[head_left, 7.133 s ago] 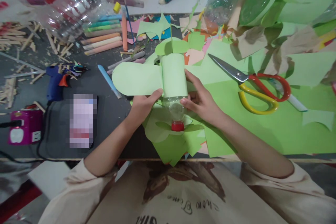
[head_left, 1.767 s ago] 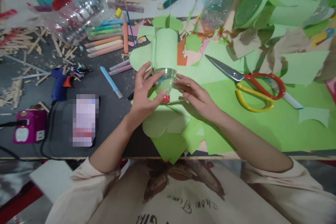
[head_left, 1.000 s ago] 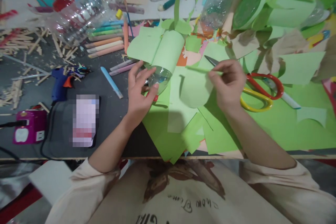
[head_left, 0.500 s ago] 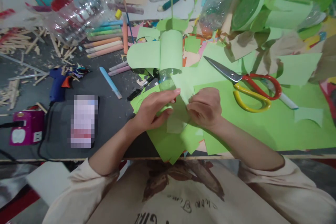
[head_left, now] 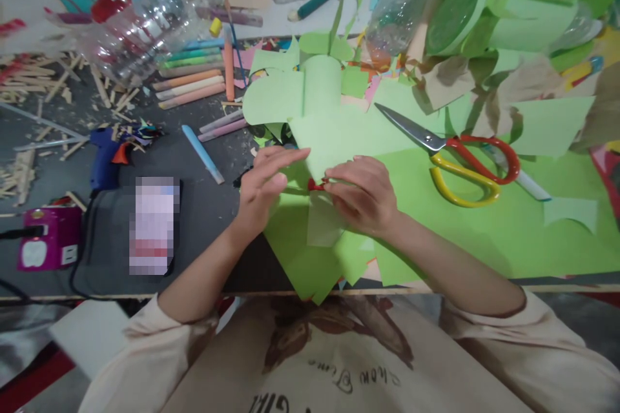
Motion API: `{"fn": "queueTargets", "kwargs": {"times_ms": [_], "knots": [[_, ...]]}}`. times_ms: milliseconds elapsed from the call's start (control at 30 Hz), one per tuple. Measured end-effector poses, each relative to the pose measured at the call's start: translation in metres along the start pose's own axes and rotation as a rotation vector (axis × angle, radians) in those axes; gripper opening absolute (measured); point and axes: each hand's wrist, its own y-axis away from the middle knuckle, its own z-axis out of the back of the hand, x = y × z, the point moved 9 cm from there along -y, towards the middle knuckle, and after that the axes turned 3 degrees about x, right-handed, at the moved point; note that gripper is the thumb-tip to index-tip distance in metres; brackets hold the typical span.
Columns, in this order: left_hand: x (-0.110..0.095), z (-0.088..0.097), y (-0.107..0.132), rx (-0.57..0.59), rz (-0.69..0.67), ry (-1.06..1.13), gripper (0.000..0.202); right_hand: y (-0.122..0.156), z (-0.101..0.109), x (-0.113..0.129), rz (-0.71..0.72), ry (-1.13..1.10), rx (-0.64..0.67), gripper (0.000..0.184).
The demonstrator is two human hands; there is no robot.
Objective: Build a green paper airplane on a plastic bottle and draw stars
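Note:
A clear plastic bottle wrapped in pale green paper (head_left: 320,85) lies on the table, neck toward me, with a paper wing (head_left: 271,98) on its left side. A pale green paper piece (head_left: 334,142) covers the bottle's shoulder, and the red cap (head_left: 316,186) peeks out under it. My left hand (head_left: 264,187) has its fingers stretched over the paper's left edge, touching it. My right hand (head_left: 363,197) pinches the paper against the neck by the cap, fingers curled.
Red-and-yellow scissors (head_left: 460,158) lie to the right on green paper sheets (head_left: 484,232). A blue glue gun (head_left: 104,155), pastel markers (head_left: 191,80), wooden sticks (head_left: 29,77), a purple box (head_left: 46,239) and empty bottles (head_left: 140,19) crowd the left and back. The table edge (head_left: 145,297) is near me.
The right hand picked up a rounded pale green paper piece and brought it over the bottle's neck. Both hands have moved up around the cap, the left opening out flat.

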Motion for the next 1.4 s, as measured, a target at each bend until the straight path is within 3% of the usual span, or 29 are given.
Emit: {"fn": "queueTargets", "kwargs": {"times_ms": [133,233,367,500,600,700,800,933,1067,1167,1300,1400], "knots": [[0.019,0.009,0.002,-0.075,0.133,-0.014,0.061,0.005,-0.003,-0.01,-0.047,-0.101,0.033,0.017],[0.018,0.005,0.0,-0.049,0.108,0.065,0.058,0.011,-0.014,-0.029,-0.227,-0.124,0.12,0.026],[0.007,-0.006,-0.002,0.059,0.033,0.115,0.051,0.02,-0.033,-0.046,-0.5,-0.422,0.267,0.057],[-0.016,-0.024,-0.003,0.259,-0.095,0.008,0.048,0.017,-0.038,-0.045,-0.662,-0.672,0.315,0.061],[-0.028,-0.033,-0.003,0.349,-0.152,-0.031,0.045,0.014,-0.035,-0.048,-0.751,-0.71,0.295,0.051],[-0.022,-0.026,-0.006,0.272,-0.1,-0.097,0.048,0.019,-0.03,-0.057,-0.802,-0.683,0.205,0.051],[-0.008,0.004,-0.013,0.035,0.016,-0.185,0.042,0.03,-0.024,-0.069,-0.865,-0.627,0.085,0.054],[-0.006,0.062,-0.017,-0.269,0.032,-0.201,0.034,0.041,-0.015,-0.081,-0.914,-0.582,-0.067,0.051],[-0.005,0.134,-0.012,-0.353,0.221,-0.551,0.034,0.048,-0.012,-0.088,-0.978,-0.535,-0.122,0.045],[-0.002,0.193,0.003,-0.441,0.518,-0.957,0.037,0.053,-0.014,-0.089,-0.998,-0.528,-0.11,0.045],[0.022,0.226,0.023,-0.352,0.903,-1.061,0.051,0.059,-0.016,-0.093,-1.057,-0.524,-0.076,0.045],[0.04,0.237,0.032,-0.386,1.024,-1.023,0.056,0.056,-0.018,-0.093,-1.052,-0.534,0.003,0.052]]}}
